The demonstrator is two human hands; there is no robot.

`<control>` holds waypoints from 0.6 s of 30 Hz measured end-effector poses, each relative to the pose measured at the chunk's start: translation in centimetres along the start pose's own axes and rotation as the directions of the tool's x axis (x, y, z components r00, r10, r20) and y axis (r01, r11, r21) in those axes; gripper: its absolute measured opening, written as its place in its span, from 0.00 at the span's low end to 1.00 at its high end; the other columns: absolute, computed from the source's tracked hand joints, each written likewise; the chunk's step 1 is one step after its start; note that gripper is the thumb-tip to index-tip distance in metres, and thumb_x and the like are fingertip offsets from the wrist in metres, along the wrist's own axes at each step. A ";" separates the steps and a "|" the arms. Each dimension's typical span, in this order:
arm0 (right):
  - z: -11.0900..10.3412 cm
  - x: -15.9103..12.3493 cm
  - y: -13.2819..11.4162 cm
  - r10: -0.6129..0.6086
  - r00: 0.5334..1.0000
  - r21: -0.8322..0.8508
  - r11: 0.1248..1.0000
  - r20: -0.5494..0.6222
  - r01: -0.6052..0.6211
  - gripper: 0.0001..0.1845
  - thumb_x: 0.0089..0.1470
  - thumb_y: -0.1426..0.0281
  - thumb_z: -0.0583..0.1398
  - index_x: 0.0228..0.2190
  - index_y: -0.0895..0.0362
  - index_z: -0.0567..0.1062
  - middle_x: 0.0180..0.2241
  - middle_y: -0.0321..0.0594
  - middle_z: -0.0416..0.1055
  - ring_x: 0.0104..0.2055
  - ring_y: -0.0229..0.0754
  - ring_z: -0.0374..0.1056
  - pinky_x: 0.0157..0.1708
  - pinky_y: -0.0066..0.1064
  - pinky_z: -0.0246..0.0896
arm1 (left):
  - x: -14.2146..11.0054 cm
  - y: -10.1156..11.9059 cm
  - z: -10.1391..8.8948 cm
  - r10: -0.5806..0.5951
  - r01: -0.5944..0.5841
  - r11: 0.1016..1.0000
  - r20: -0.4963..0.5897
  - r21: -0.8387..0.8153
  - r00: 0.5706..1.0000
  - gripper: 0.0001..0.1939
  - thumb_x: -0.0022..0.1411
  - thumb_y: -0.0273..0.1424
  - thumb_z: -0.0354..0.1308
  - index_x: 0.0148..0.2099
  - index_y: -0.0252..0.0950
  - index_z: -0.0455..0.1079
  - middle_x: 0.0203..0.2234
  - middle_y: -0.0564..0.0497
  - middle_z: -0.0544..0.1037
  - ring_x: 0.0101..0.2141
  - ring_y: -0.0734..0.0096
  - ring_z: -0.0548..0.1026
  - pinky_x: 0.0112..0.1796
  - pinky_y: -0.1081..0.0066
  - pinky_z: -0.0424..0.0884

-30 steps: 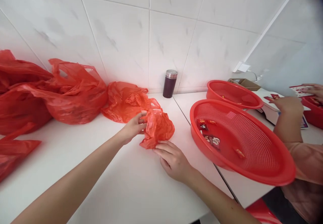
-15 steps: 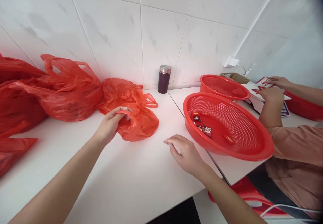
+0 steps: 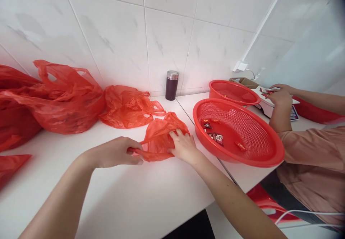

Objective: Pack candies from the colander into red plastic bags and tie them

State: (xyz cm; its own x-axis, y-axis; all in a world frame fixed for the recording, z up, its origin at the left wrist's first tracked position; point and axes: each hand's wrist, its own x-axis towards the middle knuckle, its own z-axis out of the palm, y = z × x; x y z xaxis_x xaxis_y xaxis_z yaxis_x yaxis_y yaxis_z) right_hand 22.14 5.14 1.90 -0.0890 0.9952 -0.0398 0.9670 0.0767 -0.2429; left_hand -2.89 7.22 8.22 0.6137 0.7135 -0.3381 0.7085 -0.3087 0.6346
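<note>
A thin red plastic bag (image 3: 157, 140) lies on the white table (image 3: 129, 203) in front of me. My left hand (image 3: 115, 152) pinches its left end between thumb and fingers. On its right side rests my right hand (image 3: 185, 147), fingers spread and lying on the plastic. Just behind is another crumpled red plastic bag (image 3: 124, 106), flattened on the table. To the right stands a large red plastic basket (image 3: 239, 106) with perforated walls. Several small wrapped packets (image 3: 218, 138) lie at its bottom.
Full red bags (image 3: 70, 106) crowd the left side. A dark tumbler (image 3: 171, 86) stands by the tiled wall. Behind the large basket is a second red basket (image 3: 234, 84). At right, a co-worker's hands (image 3: 281, 95) handle red packets over a white scale (image 3: 266, 107).
The bag has swung rightward and spread out under my hands. My right hand, formerly apart from it, now lies on it. My left hand has moved slightly down and still holds its edge.
</note>
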 end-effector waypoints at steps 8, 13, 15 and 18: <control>-0.1 0.1 -0.4 -0.156 0.944 0.027 0.985 -0.290 0.171 0.29 0.58 0.74 0.57 0.61 0.56 0.64 0.44 0.50 0.66 0.45 0.51 0.67 0.47 0.45 0.64 | -0.5 0.4 0.7 0.085 0.288 0.909 -0.809 0.303 0.582 0.18 0.57 0.52 0.57 0.32 0.48 0.81 0.47 0.42 0.76 0.47 0.36 0.73 0.45 0.44 0.68; -0.2 -1.5 -2.2 -0.271 0.831 0.254 0.866 -0.486 0.431 0.25 0.60 0.76 0.53 0.58 0.53 0.68 0.37 0.43 0.68 0.37 0.42 0.68 0.39 0.35 0.69 | 3.7 2.1 5.2 0.369 0.208 0.839 -0.807 0.503 0.462 0.10 0.62 0.40 0.59 0.37 0.42 0.79 0.68 0.43 0.55 0.65 0.33 0.50 0.58 0.32 0.46; -0.6 -2.7 -2.4 -0.267 0.800 0.360 0.785 -0.537 0.504 0.22 0.61 0.75 0.51 0.54 0.52 0.72 0.34 0.40 0.68 0.33 0.38 0.67 0.35 0.30 0.68 | 5.1 0.5 5.7 0.298 0.245 0.848 -0.805 0.470 0.514 0.07 0.61 0.35 0.60 0.35 0.40 0.78 0.69 0.43 0.51 0.66 0.31 0.46 0.57 0.28 0.41; -1.4 -4.1 -1.4 -0.210 0.761 0.385 0.762 -0.613 0.521 0.20 0.59 0.77 0.51 0.44 0.52 0.79 0.27 0.37 0.64 0.26 0.35 0.62 0.26 0.27 0.61 | 5.3 -3.2 4.1 0.139 0.331 0.885 -0.864 0.327 0.483 0.06 0.58 0.28 0.60 0.29 0.35 0.73 0.70 0.44 0.49 0.66 0.28 0.46 0.57 0.27 0.42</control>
State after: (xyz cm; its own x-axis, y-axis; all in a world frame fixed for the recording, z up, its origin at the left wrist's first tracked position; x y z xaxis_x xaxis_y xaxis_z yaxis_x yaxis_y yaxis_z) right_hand 21.52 1.07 3.78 -0.1247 0.7786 0.6151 0.5984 0.5535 -0.5793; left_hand -0.46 9.42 1.53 0.0936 0.8457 0.5254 0.9443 -0.2425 0.2222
